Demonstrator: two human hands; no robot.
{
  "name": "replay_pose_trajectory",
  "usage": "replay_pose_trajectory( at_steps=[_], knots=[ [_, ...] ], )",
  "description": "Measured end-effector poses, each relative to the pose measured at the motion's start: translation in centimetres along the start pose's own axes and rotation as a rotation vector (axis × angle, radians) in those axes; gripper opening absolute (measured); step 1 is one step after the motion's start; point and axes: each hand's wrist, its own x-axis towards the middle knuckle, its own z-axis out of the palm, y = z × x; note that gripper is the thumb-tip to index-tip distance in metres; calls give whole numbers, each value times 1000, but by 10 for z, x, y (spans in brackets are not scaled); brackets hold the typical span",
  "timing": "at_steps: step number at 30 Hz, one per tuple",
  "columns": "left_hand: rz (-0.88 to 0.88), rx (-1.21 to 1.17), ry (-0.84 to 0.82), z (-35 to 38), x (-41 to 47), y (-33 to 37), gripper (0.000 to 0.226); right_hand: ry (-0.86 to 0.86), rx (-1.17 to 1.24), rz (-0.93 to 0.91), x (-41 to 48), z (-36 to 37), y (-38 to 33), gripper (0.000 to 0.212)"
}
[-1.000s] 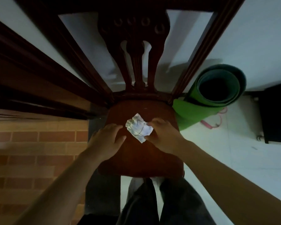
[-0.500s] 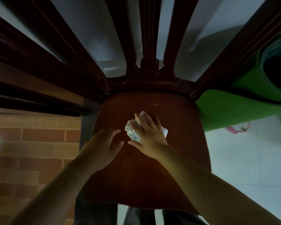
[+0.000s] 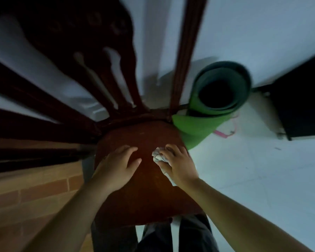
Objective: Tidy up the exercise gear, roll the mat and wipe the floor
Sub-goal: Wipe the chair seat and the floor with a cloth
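Looking down, my right hand (image 3: 178,166) grips a crumpled white cloth (image 3: 158,155) on the right side of the chair seat (image 3: 145,195). My left hand (image 3: 116,168) rests flat nearby, fingers relaxed. The rolled green mat (image 3: 198,131) stands just beside the chair.

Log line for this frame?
left hand: open, over red-brown wooden chair seat | right hand: grips crumpled white cloth on seat | rolled green mat: stands on end beside seat

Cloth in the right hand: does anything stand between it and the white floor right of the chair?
Nothing visible does. The right hand grips the cloth at the seat's right edge, and the floor beside it is bare. The green mat stands farther back, by the seat's rear corner.
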Motion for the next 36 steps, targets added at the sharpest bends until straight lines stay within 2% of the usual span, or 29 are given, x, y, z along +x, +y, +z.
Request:
replay_pose_trajectory(
  at_steps=[6, 13, 18, 27, 36],
  knots=[
    [303, 35, 10, -54, -42, 132, 49, 300, 81, 227, -88, -140, -26, 52],
    [679, 136, -79, -73, -109, 237, 50, 655, 71, 445, -196, -221, -54, 37],
    [907, 244, -154, -65, -160, 310, 49, 844, 111, 651, -286, -251, -63, 39],
    [1334, 389, -259, 11, -262, 413, 47, 1240, 201, 917, -439, -263, -59, 32],
    [1513, 470, -383, 98, -343, 496, 48, 1422, 238, 1076, -571, -258, -49, 28]
  ],
)
